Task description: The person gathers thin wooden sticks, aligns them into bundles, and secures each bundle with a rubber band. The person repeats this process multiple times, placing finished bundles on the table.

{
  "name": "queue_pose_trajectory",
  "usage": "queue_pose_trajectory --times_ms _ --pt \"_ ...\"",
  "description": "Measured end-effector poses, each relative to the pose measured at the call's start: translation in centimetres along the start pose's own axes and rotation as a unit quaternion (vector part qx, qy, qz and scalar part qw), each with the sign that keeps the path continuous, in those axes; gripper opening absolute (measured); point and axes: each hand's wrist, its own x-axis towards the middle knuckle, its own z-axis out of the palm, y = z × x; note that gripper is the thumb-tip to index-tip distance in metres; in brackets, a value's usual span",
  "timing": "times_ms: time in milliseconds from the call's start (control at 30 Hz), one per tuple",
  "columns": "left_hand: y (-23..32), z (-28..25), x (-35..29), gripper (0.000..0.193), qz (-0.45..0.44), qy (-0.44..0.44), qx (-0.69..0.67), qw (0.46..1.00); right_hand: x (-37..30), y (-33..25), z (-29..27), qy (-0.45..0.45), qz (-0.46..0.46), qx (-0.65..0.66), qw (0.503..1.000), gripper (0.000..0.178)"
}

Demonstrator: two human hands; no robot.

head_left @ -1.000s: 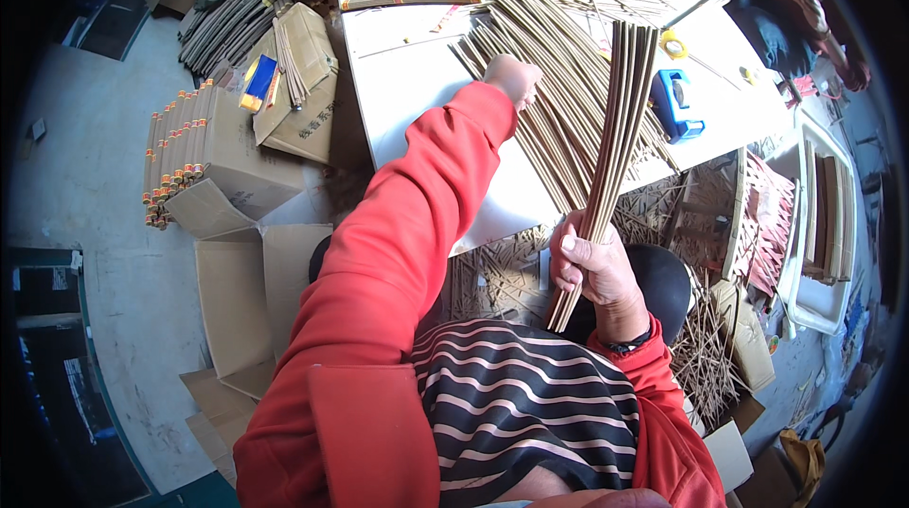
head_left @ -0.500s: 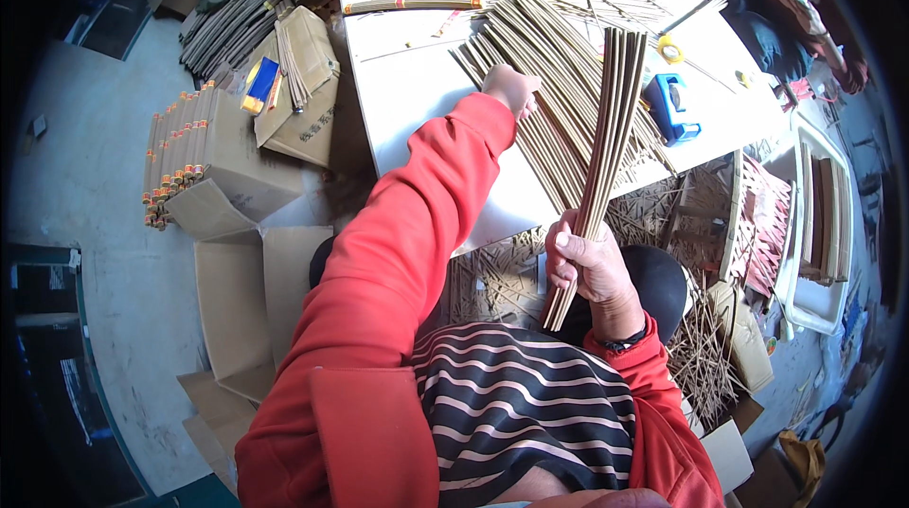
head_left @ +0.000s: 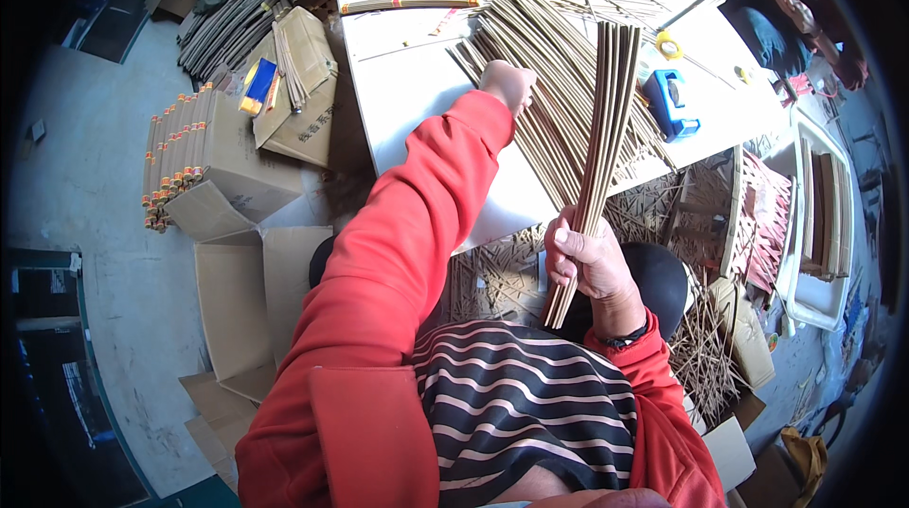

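My right hand (head_left: 589,250) is wrapped round a bundle of thin brown incense sticks (head_left: 611,129), near its lower end. The bundle stands tilted, its upper end leaning right over the table edge. My left hand (head_left: 508,88) reaches to the left edge of a wide pile of loose incense sticks (head_left: 554,63) on the white table (head_left: 398,110). Its fingers are curled in against the pile, and whatever they hold is hidden. Behind the left hand lies a bundle (head_left: 412,2) with red and yellow bands.
A blue tape dispenser (head_left: 673,108) and a yellow tape roll (head_left: 668,45) are right of the pile. Banded bundles (head_left: 175,158) stand beside cardboard boxes (head_left: 232,309) at left. A white tub (head_left: 822,295) and a heap of sticks (head_left: 705,356) are at right. Another person's hand (head_left: 793,6) shows at far right.
Almost nothing differs. The bundle in my right hand has shifted slightly left and up, and my left hand has moved a few pixels. The other person's hands at far right have shifted.
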Motion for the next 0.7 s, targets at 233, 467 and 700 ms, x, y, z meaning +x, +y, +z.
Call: queue_pose_trajectory --times_ms 233,467,700 --pt "2.8 -1.9 -2.7 0.018 0.022 -0.001 -0.038 0.999 0.5 0.4 -0.1 -0.012 -0.006 -0.005 1.0 0.02" --pt "6.2 -11.4 -8.9 0.01 0.09 -0.044 -0.035 0.994 0.9 0.7 -0.3 -0.018 -0.011 0.0 1.0 0.02" --pt "2.3 -7.0 -17.4 0.01 0.048 -0.18 -0.014 0.982 3.0 2.4 0.6 -0.038 0.041 -0.022 0.998 0.026"
